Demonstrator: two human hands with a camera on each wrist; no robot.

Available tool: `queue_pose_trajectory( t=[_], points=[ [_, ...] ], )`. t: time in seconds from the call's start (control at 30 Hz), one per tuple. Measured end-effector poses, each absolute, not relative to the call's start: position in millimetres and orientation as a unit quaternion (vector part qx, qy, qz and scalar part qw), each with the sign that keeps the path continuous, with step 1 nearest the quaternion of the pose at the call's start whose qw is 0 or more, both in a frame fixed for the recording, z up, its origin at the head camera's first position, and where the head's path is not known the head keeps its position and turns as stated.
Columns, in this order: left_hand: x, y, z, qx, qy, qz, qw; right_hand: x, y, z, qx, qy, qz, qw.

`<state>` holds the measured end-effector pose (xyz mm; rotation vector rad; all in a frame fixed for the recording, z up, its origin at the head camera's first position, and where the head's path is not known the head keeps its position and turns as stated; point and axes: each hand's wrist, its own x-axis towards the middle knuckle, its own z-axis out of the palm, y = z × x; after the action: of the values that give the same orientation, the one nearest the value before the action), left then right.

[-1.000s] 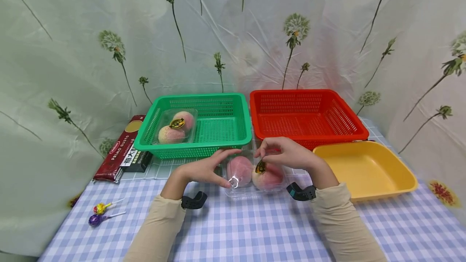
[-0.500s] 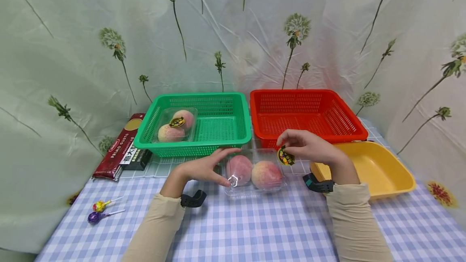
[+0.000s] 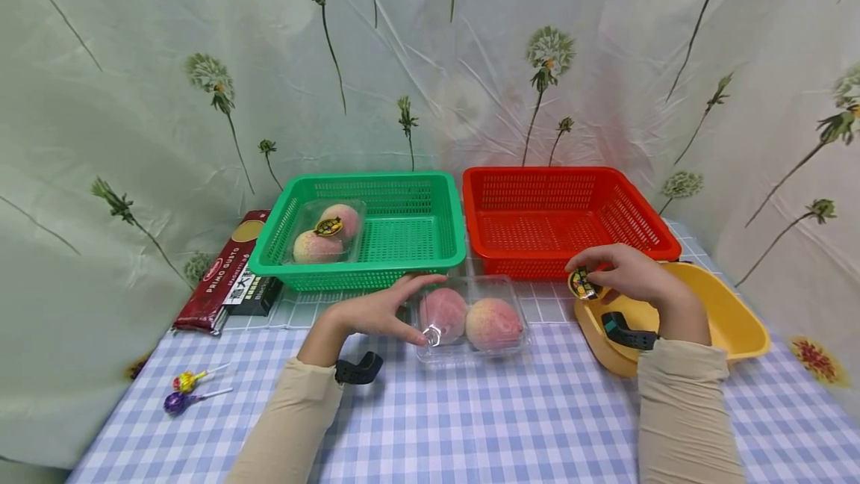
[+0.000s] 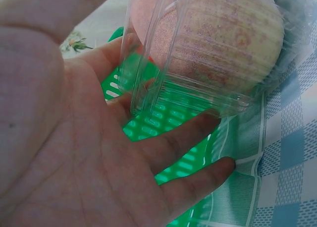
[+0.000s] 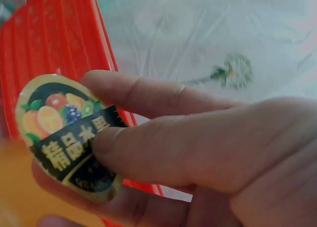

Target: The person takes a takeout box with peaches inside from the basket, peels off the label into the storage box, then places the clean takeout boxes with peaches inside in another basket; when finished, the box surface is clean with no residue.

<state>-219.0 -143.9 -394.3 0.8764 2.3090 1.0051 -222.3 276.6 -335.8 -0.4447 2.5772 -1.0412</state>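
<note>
A clear plastic fruit box (image 3: 480, 355) with two peaches (image 3: 493, 323) lies in front of the green basket. My left hand (image 3: 376, 312) holds its left end, thumb at the near corner and fingers along the far side; the left wrist view shows fingertips at the box's edge. Between thumb and fingers, my right hand (image 3: 634, 278) pinches an oval sticker (image 5: 64, 125). It is black and gold with printed fruit and lettering. In the head view this hand is over the left part of the yellow tray (image 3: 705, 312), close to the red basket's (image 3: 537, 254) front.
The green basket (image 3: 369, 273) has another clear box (image 3: 359, 234) of peaches, with its sticker (image 3: 329, 226) on top. To its left lie a red spaghetti packet (image 3: 201, 297) and a black box (image 3: 258, 299). Two lollipops (image 3: 178, 402) are on the checked cloth (image 3: 430, 424), front left.
My right hand has lifted the sticker off the fruit box and carried it right, over the yellow tray. My left hand has stayed at the box's left end.
</note>
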Motion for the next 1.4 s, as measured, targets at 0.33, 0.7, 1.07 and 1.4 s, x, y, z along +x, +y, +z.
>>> queue_pose_trajectory(
  t=[0.33, 0.7, 1.07, 1.4],
  points=[
    [-219.5, -143.7, -394.2, 0.318, 0.842, 0.366, 0.235, -221.4, 309.0, -348.9, -0.097, 0.901, -0.356, 0.229],
    [-219.0, -143.1, -392.4, 0.323, 0.838, 0.370, 0.238, -229.7, 317.5, -368.1, -0.099, 0.901, -0.347, 0.240],
    [-218.9, -143.1, -391.0, 0.313, 0.828, 0.402, 0.235, -224.1, 308.9, -343.9, -0.139, 0.944, -0.245, 0.171],
    [-223.4, -140.4, -396.4, 0.326, 0.814, 0.425, 0.225, -220.1, 299.0, -320.2, -0.108, 0.956, -0.269, 0.040]
  ],
)
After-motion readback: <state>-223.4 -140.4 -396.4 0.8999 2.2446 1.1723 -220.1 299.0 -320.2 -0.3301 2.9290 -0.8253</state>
